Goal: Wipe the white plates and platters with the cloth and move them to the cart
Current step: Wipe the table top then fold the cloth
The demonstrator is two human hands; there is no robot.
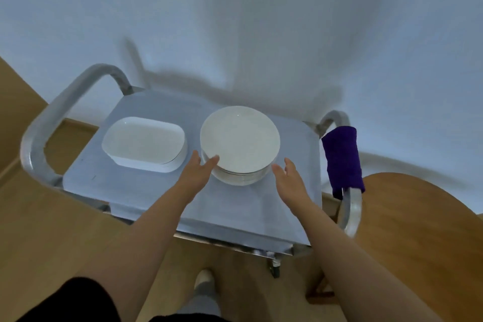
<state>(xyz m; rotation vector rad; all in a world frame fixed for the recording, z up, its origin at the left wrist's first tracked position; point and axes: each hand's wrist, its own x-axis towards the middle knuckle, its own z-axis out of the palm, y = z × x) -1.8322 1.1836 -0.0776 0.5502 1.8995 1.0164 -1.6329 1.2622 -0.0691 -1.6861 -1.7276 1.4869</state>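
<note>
- A steel cart (86,86) stands against a pale wall, its flat top shelf seen from above, with a curved tubular handle at each end.
- A stack of round white plates (240,138) sits on the shelf, right of centre. The top plate is tilted, its near edge raised above the plates beneath.
- The left hand (198,172) reaches in from below, fingers straight. Its fingertips touch the near left rim of the top plate, so the grip is wide and loose, not closed round anything.
- The right hand (288,178) is just beside the stack's near right edge, fingers straight and spread. It seems slightly apart from the plates; whether it touches them cannot be told. Its grip is wide and holds nothing.
- A stack of white rectangular platters (145,142) with rounded corners lies on the shelf to the left of the plates, near them but not touching.
- A dark purple cloth (342,159) is draped over the cart's right-hand handle, well clear of both hands.
- A round wooden table (423,217) shows at the right edge, just beside the cart.
- The floor is light wood, and a foot in a pale shoe (203,278) stands on it below the near edge of the cart.
</note>
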